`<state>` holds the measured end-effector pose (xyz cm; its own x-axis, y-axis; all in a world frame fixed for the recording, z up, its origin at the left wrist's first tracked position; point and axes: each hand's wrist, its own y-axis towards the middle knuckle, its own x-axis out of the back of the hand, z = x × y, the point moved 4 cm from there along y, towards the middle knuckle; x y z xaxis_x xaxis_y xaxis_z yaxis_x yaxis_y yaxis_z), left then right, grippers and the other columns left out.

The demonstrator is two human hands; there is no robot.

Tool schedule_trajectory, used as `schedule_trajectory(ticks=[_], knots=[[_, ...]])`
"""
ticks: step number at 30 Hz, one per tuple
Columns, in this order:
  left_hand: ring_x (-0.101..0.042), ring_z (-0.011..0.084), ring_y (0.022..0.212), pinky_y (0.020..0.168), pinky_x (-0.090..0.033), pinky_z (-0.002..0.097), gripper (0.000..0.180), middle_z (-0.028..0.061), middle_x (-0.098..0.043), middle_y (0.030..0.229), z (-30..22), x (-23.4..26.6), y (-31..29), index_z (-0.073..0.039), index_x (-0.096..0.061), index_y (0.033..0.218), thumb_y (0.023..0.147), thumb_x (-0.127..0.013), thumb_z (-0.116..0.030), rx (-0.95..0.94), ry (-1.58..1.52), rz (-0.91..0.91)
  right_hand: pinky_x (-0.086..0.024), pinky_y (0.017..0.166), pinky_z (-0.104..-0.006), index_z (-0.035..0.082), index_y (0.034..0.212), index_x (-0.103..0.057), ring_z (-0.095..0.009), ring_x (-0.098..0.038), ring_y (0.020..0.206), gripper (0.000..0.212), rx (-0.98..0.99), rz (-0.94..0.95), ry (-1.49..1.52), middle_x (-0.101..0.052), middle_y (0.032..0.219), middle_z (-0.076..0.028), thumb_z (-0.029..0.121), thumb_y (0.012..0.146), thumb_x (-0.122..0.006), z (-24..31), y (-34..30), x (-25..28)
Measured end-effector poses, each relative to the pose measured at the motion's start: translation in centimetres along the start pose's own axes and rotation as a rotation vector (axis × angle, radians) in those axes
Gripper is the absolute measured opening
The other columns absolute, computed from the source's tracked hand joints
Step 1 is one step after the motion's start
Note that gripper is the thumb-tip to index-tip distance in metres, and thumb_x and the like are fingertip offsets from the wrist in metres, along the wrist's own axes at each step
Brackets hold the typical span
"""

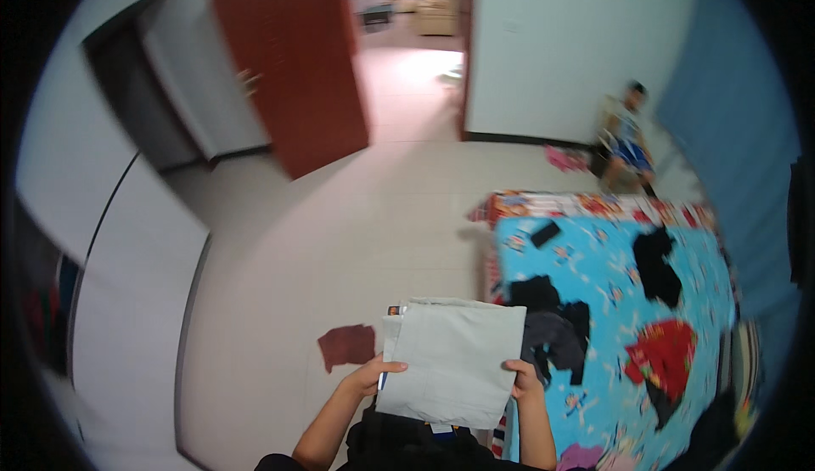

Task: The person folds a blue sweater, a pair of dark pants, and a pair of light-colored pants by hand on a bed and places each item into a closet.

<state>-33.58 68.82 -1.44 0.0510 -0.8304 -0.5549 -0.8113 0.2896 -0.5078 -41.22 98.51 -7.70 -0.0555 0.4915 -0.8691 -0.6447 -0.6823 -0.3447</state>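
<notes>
A flat, squarish bundle of folded light grey cloth (454, 361) is held up in front of my body, with a narrow layer sticking out along its left side. My left hand (371, 376) grips that left edge, thumb on top and fingers underneath. On the opposite edge my right hand (525, 377) is closed in the same way. A small dark and orange patch shows at the bundle's upper left corner. Which garment it is, I cannot tell. Below and to its left, a brown-red cloth (346, 346) lies on the floor.
To the right, a bed (594, 259) with a blue patterned sheet bears dark clothes (553, 342), a black garment (657, 267), a red garment (666, 356) and a dark flat object (546, 233). Beyond it a person (628, 135) sits. A red-brown door (293, 63) stands ajar; white cabinets (136, 301) line the left.
</notes>
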Motion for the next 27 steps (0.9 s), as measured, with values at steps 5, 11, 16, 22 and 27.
schedule_trajectory(ticks=[5, 11, 16, 22, 27], knots=[[-0.054, 0.0292, 0.109, 0.095, -0.043, 0.0396, 0.065, 0.0191, -0.052, 0.120, 4.4, 16.3, -21.3, 0.005, -0.037, 0.132, 0.077, -0.065, -0.014, -0.193, -0.321, -0.272, -0.055, 0.079, -0.0404, -0.007, 0.115, -0.052, -0.031, -0.066, 0.087, 0.049, -0.224, -0.063, -0.236, -0.064, 0.102, -0.020, 0.016, 0.074, -0.060, -19.9, 9.8, -12.8], [-0.055, 0.0301, 0.106, 0.092, -0.044, 0.0394, 0.071, 0.0198, -0.054, 0.117, 10.7, 30.4, -46.8, 0.006, -0.036, 0.132, 0.072, -0.067, -0.017, -0.467, -0.556, -0.672, -0.055, 0.077, -0.0409, -0.006, 0.108, -0.056, -0.031, -0.065, 0.087, 0.040, -0.575, 0.124, -0.410, -0.064, 0.099, -0.019, 0.021, 0.078, -0.057, -48.1, 15.8, -29.6], [-0.058, 0.0314, 0.100, 0.087, -0.047, 0.0408, 0.069, 0.0215, -0.057, 0.110, 17.6, 41.0, -62.5, 0.009, -0.040, 0.127, 0.070, -0.067, -0.019, -0.583, -0.783, -0.966, -0.053, 0.079, -0.0403, -0.006, 0.110, -0.054, -0.030, -0.063, 0.091, 0.043, -0.791, 0.313, -0.619, -0.062, 0.102, -0.019, 0.023, 0.079, -0.057, -69.2, 20.8, -41.2], [-0.060, 0.0323, 0.092, 0.080, -0.049, 0.0432, 0.055, 0.0218, -0.059, 0.105, 17.4, 51.9, -75.8, 0.012, -0.050, 0.115, 0.072, -0.063, -0.020, -0.782, -1.050, -1.082, -0.048, 0.085, -0.0393, -0.004, 0.119, -0.049, -0.029, -0.056, 0.102, 0.049, -1.250, 0.416, -0.801, -0.057, 0.112, -0.018, 0.028, 0.083, -0.059, -91.1, 26.6, -53.9], [-0.058, 0.0311, 0.094, 0.082, -0.047, 0.0438, 0.057, 0.0205, -0.057, 0.106, 12.9, 64.3, -85.2, 0.012, -0.045, 0.120, 0.073, -0.059, -0.018, -0.869, -1.171, -1.171, -0.047, 0.085, -0.0386, -0.003, 0.119, -0.050, -0.027, -0.057, 0.101, 0.046, -1.303, 0.551, -0.800, -0.058, 0.112, -0.016, 0.028, 0.086, -0.056, -107.7, 36.1, -60.2]])
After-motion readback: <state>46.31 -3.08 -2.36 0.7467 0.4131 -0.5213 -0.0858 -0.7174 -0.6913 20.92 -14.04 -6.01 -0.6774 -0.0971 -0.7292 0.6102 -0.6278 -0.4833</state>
